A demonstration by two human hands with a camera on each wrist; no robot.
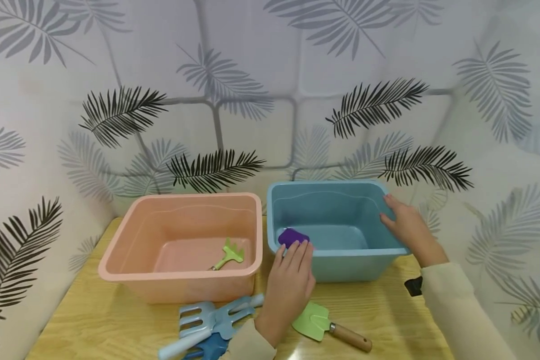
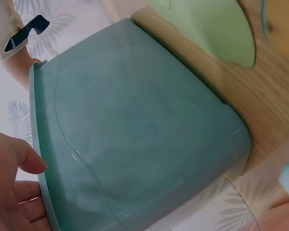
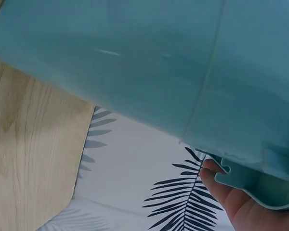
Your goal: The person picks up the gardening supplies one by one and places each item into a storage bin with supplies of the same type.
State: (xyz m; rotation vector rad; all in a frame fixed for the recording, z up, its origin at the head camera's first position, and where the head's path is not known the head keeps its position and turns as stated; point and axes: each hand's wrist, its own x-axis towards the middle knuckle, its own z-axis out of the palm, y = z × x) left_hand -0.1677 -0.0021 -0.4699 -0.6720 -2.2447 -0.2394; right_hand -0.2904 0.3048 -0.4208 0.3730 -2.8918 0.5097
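Observation:
A blue plastic tub (image 1: pixel 342 267) stands on the right of the table, and both hands are at its rim. My left hand (image 1: pixel 289 282) holds the front left of the rim; in the left wrist view its thumb (image 2: pixel 32 161) lies outside the wall while the other fingers pass behind the edge. Just beyond those fingers, inside the tub, lies a purple object (image 1: pixel 292 236), partly hidden, so its kind is unclear. My right hand (image 1: pixel 409 227) grips the tub's right rim, fingertips over the edge. In the right wrist view, fingers (image 3: pixel 216 185) meet the rim from beneath.
Left of the blue tub is a peach tub (image 1: pixel 198 290) with a small green hand rake (image 1: pixel 231 253) inside. In front lie several blue garden tools, including a light blue hand fork (image 1: pixel 202 322), and a green trowel (image 1: pixel 312 321) with a wooden handle. Leaf-patterned cloth (image 1: pixel 261 140) hangs behind.

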